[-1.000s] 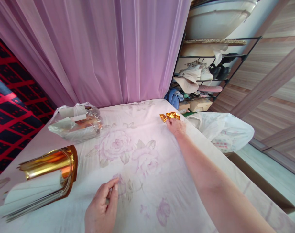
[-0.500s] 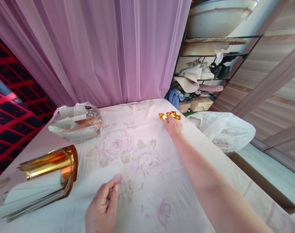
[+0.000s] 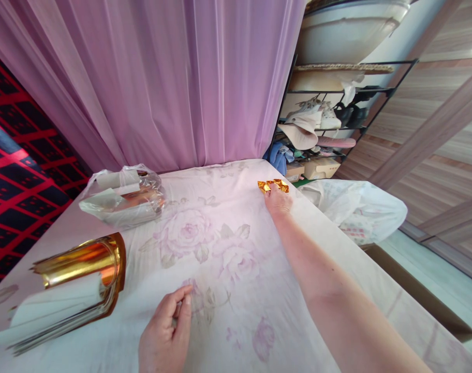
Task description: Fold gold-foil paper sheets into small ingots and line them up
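At the far right corner of the table, my right hand [image 3: 278, 201] reaches out with its fingers on a short row of folded gold foil paper pieces [image 3: 262, 185]. The fingers partly hide the row, and their tips are out of sight behind the hand. Low in the middle, my left hand [image 3: 165, 331] rests over the flowered cloth, fingers curled and thumb close to the index finger, with nothing visible between them. To its left lies a curled stack of gold foil paper sheets [image 3: 80, 259], white on the reverse.
A clear plastic bag [image 3: 121, 204] with more sheets sits at the back left of the cloth-covered table [image 3: 228, 212]. Beyond the right edge are a white plastic bag [image 3: 360, 210], an open cardboard box [image 3: 418, 290] and a shoe rack [image 3: 329, 92]. A purple curtain [image 3: 189, 83] hangs behind.
The leftmost gold foil piece has shifted right, closing up against the others under my right hand. My left hand has barely moved; the view has shifted slightly.
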A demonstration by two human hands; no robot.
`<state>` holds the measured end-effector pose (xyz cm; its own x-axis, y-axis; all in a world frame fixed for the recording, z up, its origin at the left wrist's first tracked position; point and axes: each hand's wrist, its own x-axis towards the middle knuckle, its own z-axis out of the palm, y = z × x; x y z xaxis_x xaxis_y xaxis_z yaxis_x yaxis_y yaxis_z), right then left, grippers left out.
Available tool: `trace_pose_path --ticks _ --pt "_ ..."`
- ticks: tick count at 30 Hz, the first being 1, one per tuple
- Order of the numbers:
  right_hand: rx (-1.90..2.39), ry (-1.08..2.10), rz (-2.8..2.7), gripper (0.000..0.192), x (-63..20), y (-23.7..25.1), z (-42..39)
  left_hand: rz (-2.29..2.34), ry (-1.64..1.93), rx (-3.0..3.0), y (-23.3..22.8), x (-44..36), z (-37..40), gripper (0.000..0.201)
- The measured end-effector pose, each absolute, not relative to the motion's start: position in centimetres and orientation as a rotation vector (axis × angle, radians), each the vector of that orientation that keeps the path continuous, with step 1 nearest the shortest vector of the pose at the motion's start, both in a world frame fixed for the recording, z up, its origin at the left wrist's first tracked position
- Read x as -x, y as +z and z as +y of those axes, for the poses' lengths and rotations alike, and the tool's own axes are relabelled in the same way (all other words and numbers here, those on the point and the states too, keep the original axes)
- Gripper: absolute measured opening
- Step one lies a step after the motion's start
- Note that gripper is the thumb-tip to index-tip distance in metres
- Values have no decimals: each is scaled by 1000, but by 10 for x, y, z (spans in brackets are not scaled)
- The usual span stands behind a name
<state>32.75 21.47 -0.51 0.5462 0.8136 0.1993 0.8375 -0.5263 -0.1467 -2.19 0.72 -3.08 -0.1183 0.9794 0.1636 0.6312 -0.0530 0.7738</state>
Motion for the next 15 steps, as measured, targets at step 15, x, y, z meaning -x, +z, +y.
trace_pose_path --ticks 15 --pt "2511 -103 -1331 36 -319 1 198 1766 1061 -1649 -29 18 11 41"
